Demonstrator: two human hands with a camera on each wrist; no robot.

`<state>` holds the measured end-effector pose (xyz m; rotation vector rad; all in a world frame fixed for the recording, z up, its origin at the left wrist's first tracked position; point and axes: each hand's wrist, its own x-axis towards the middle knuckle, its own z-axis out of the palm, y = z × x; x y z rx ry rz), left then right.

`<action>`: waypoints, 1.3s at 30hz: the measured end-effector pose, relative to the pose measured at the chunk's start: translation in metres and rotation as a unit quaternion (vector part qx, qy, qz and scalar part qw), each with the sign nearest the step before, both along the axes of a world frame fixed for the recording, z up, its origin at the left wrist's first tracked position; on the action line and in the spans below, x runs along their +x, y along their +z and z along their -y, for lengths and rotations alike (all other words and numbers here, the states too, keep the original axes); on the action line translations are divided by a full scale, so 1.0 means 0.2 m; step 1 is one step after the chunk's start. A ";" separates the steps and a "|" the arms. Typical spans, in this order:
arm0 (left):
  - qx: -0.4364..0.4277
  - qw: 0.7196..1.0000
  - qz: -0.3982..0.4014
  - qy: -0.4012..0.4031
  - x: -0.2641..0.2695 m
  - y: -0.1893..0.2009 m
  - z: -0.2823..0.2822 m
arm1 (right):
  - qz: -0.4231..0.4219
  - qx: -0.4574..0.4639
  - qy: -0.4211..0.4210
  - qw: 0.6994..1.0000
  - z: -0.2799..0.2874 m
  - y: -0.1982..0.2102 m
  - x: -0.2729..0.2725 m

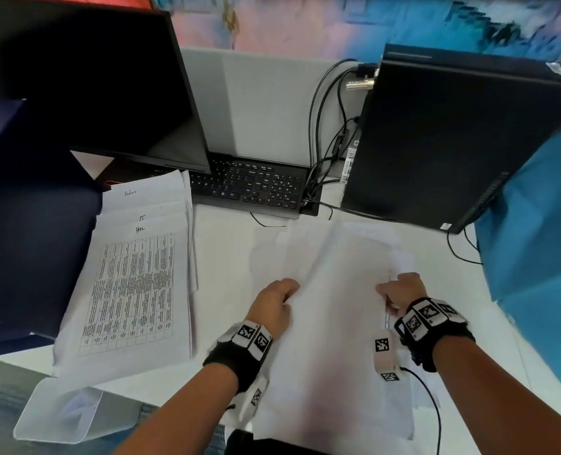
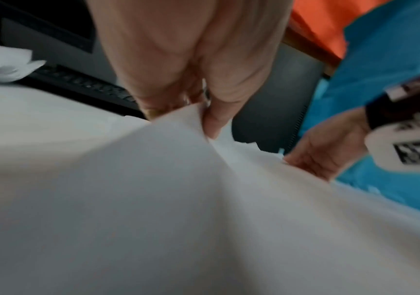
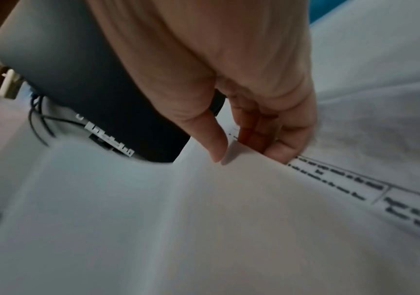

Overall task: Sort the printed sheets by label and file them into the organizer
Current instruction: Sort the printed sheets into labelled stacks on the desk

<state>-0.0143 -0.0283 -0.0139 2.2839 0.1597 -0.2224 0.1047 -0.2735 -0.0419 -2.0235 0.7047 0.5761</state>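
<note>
Paper lifted at both side edges, blank side up.

Loose sheet is held over the unsorted pile on the near-right part of the desk; its left edge is pinched by the left hand, thumb and fingers closed on it, and its right edge is gripped by the right hand, fingers tucked under, thumb on top. The sheet is judged light, limp and slippery against its neighbours: it bows between the grips, so the edges are best taken with a gentle pinch. Sorted, labelled stacks are seen at left, beside a dark folder, possibly the organizer.
</note>
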 end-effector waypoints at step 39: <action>-0.172 0.896 0.029 0.408 -0.20 0.01 -0.49 | 0.031 0.114 0.227 0.967 -0.68 0.09 -0.06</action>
